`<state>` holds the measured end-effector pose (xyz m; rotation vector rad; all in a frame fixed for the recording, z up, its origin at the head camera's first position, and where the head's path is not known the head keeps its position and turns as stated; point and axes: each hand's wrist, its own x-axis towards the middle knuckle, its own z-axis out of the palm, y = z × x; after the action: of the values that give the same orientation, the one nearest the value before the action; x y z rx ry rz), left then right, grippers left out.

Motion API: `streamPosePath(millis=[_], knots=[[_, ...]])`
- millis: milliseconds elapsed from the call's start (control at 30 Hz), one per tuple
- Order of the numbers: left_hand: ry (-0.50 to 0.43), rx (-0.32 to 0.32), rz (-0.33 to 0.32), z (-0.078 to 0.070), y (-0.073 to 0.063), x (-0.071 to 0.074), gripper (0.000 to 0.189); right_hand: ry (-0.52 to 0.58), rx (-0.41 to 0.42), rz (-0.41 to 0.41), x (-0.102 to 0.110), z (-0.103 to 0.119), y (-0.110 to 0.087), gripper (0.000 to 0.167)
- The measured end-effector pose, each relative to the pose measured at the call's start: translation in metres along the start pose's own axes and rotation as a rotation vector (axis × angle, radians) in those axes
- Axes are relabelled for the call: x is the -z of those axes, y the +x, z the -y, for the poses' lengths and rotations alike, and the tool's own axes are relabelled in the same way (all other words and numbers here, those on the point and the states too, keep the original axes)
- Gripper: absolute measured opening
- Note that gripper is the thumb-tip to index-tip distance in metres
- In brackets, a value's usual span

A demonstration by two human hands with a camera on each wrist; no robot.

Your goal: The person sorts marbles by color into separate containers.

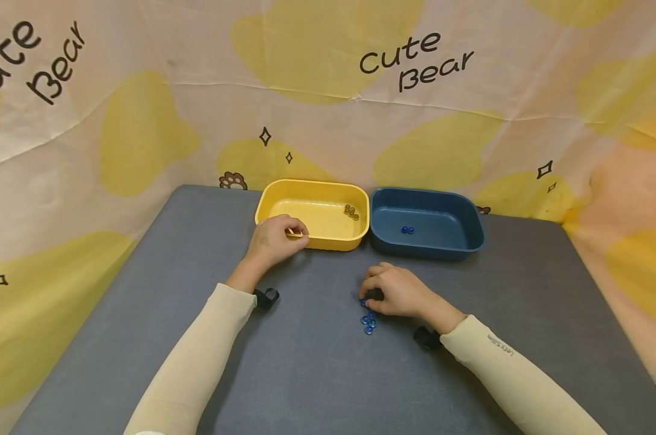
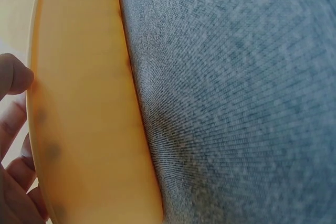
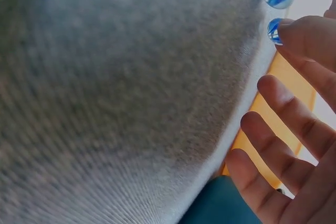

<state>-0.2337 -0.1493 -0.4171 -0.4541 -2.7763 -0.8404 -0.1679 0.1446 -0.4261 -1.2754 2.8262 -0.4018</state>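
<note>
At the near left corner of a yellow plastic bin (image 1: 333, 243), my left hand (image 1: 276, 240) holds the rim. In the left wrist view its thumb (image 2: 16, 75) lies at the rim while the other fingers are inside the wall. My right hand (image 1: 397, 291) is low over the table, pinching a blue glass marble (image 3: 274, 31) between thumb and index finger; the other fingers are spread. Several more blue marbles (image 1: 368, 320) lie on the table just nearer than that hand. Amber marbles (image 1: 351, 212) sit at the yellow bin's right end.
A dark blue bin (image 1: 427, 246) stands close against the yellow one's right side, with two blue marbles (image 1: 408, 230) inside. Behind the grey table (image 1: 317, 374) hangs a printed cloth (image 1: 328, 121). Black bands with camera mounts (image 1: 427, 337) are on both wrists.
</note>
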Motion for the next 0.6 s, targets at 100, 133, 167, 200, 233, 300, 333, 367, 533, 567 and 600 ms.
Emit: streamPosePath(millis=[100,133,167,200,233,300,333,367,533,567,600], knots=[[-0.002,0.002,0.004,0.000,0.000,0.001,0.007,0.002,-0.006,0.000,0.003,0.000,0.001,0.011],[-0.002,0.003,0.004,0.000,0.000,0.001,0.007,0.000,-0.008,0.001,0.004,-0.001,0.001,0.011],[-0.003,0.003,0.003,0.000,0.000,0.001,0.007,0.001,-0.010,0.000,0.005,-0.001,0.001,0.011],[-0.004,0.004,0.002,-0.001,0.000,0.001,0.007,0.000,-0.009,-0.001,0.006,-0.001,0.001,0.011],[-0.004,0.004,0.002,-0.001,0.000,0.001,0.007,0.000,-0.008,-0.003,0.008,-0.001,0.002,0.011],[-0.005,0.004,0.002,-0.001,0.000,0.001,0.006,-0.001,-0.002,-0.013,0.011,-0.001,0.002,0.011],[-0.005,0.003,0.002,-0.001,-0.001,0.001,0.006,-0.002,0.002,-0.020,0.012,-0.001,0.002,0.011],[-0.006,0.003,0.001,-0.001,-0.001,0.001,0.006,-0.003,0.007,-0.027,0.014,-0.001,0.002,0.011],[-0.005,0.007,0.005,-0.001,-0.001,0.001,0.006,-0.004,0.018,-0.059,0.022,-0.002,0.001,0.011],[-0.004,0.008,0.006,-0.001,-0.001,0.001,0.006,-0.004,0.015,-0.060,0.024,-0.003,0.001,0.011],[-0.002,0.009,0.008,-0.001,-0.001,0.001,0.006,-0.006,0.011,-0.061,0.027,-0.003,0.001,0.011]])
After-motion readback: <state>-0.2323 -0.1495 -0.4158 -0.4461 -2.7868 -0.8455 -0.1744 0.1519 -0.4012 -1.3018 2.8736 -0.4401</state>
